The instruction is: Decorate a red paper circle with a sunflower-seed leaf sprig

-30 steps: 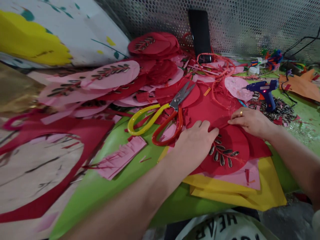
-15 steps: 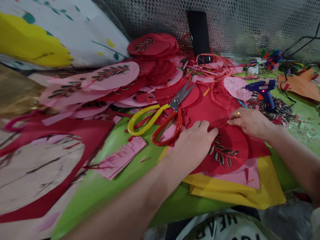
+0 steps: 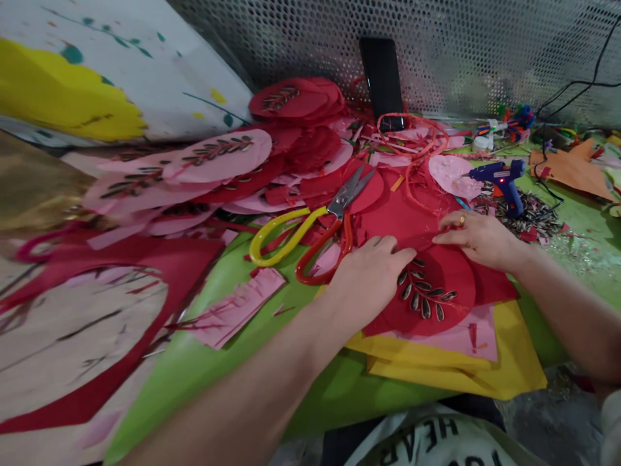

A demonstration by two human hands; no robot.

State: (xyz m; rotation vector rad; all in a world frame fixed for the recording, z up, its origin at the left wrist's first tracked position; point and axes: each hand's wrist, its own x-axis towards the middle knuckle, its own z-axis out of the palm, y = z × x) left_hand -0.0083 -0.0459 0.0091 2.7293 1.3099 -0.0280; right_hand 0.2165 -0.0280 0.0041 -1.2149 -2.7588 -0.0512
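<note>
A red paper disc [image 3: 449, 285], with a sprig of striped seed husks [image 3: 423, 294] on it, lies below my hands. My left hand [image 3: 371, 265] bends over the disc's upper left edge, fingertips partly hidden. At its upper right, my right hand [image 3: 478, 238], a ring on one finger, pinches thumb against fingers. Between the fingertips of both hands stretches a thin dark red strip [image 3: 418, 242]. Scissors [image 3: 343, 199] with one yellow and one orange-red handle lie partly open beside my left hand. A blue glue gun [image 3: 504, 184] rests beyond my right hand.
Pink and red seed-decorated ovals [image 3: 218, 155] pile up at the back left. A black phone [image 3: 382, 81] leans on the perforated metal panel [image 3: 301, 32]. Seed husks [image 3: 533, 217] are heaped under the glue gun. Yellow paper [image 3: 517, 349] lies at the table's front edge.
The view has shifted slightly. My hands stay over the same disc, and the thin red strip between them shows more plainly, lifted a little.
</note>
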